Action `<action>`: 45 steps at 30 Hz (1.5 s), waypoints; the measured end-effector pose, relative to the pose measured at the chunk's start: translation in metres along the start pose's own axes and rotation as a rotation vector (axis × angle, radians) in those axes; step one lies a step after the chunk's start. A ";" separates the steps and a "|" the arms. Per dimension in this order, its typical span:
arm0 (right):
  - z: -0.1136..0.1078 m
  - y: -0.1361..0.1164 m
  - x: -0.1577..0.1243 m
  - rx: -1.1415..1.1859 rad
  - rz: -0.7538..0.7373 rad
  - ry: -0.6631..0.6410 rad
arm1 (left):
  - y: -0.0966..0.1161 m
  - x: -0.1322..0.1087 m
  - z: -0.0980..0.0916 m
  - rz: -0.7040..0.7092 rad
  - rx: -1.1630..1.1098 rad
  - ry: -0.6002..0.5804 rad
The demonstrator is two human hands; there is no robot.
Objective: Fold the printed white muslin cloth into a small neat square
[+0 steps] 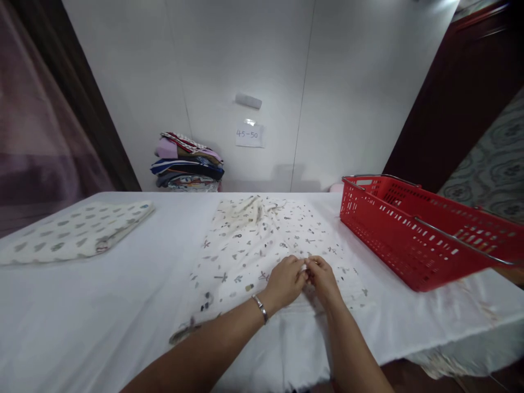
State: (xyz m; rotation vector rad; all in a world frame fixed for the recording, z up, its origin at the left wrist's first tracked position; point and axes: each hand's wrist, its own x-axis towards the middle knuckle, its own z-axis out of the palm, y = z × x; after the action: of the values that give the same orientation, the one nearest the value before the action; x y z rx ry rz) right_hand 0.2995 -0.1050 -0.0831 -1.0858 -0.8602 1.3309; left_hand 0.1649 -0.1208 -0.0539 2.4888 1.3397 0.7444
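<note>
A thin white cloth [245, 245] printed with small grey and brown motifs lies spread in front of me, wrinkled and bunched toward its far edge. Over its near right part, my left hand [287, 279] is closed, fingertips pinching a bit of the fabric. Right beside it, my right hand [322, 278] pinches the same cloth, and the two hands almost touch. The pinched piece is mostly hidden by my fingers. A bracelet [260, 308] circles my left wrist. The cloth's near left corner [184, 331] is curled up.
On the left lies a folded white cloth [77, 229] with grey shapes. A red plastic basket [385, 232] with metal handles stands on the right of the white-covered table [135, 289]. Against the back wall is a stack of folded clothes [188, 164], near a paper sign [249, 135].
</note>
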 end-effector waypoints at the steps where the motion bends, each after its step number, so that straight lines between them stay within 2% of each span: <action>1: -0.001 0.000 0.001 0.003 0.001 0.007 | -0.002 -0.003 -0.002 -0.001 0.005 -0.011; 4: -0.003 0.001 0.001 -0.033 -0.016 0.036 | -0.012 -0.021 -0.009 -0.022 0.118 -0.054; 8: -0.002 0.000 0.002 -0.098 0.006 0.052 | -0.027 -0.057 -0.018 -0.127 0.256 -0.134; 11: 0.000 -0.013 0.010 -0.170 0.045 0.013 | -0.036 -0.081 -0.024 -0.170 0.273 -0.149; 13: -0.002 -0.034 0.019 -0.204 0.060 -0.030 | -0.041 -0.092 -0.029 -0.194 0.278 -0.129; 16: -0.014 -0.087 0.034 -0.185 0.001 -0.011 | -0.046 -0.098 -0.037 -0.212 0.303 -0.095; 19: -0.044 -0.141 0.040 -0.120 -0.174 0.068 | -0.049 -0.100 -0.048 -0.227 0.337 -0.097; 21: -0.070 -0.157 0.034 -0.128 -0.268 0.101 | -0.051 -0.104 -0.055 -0.232 0.354 -0.108; 23: -0.096 -0.150 0.023 -0.253 -0.195 0.155 | -0.054 -0.112 -0.060 -0.223 0.369 -0.114; 26: -0.125 -0.111 0.002 -0.457 0.043 0.264 | -0.062 -0.127 -0.064 -0.190 0.382 -0.115; 28: -0.135 -0.085 -0.010 -0.510 0.134 0.300 | -0.069 -0.137 -0.065 -0.166 0.385 -0.103; 30: -0.138 -0.073 -0.016 -0.537 0.179 0.303 | -0.077 -0.145 -0.066 -0.142 0.390 -0.067; 36: -0.136 -0.089 -0.018 -0.597 0.100 0.218 | -0.097 -0.158 -0.071 -0.080 0.395 0.117; 40: -0.141 -0.079 -0.026 -0.782 0.174 0.225 | -0.104 -0.168 -0.069 -0.047 0.312 0.112; 45: -0.149 -0.065 -0.031 -0.958 0.201 0.287 | -0.107 -0.173 -0.065 -0.092 0.267 0.095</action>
State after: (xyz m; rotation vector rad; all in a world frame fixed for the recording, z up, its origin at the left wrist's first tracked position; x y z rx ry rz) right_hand 0.4585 -0.1480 -0.0633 -2.0882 -1.2246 0.8530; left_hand -0.0249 -0.2066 -0.0996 2.5961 1.6751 0.7130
